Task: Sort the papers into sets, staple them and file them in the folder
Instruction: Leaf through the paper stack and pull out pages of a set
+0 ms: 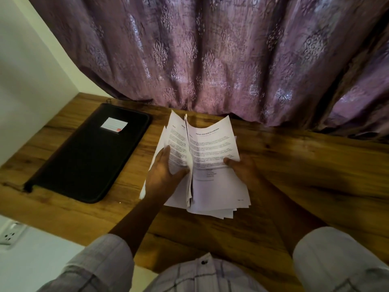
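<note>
Holding the papers over the counter, you grip the stack's left half with your left hand and pinch the right sheets with your right hand; the black folder lies closed at left.

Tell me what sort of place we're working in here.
Probably a home room or small study: a wooden desk, a purple patterned curtain hanging behind it, a wall socket below its left edge, and a black folder lying on it.
</note>
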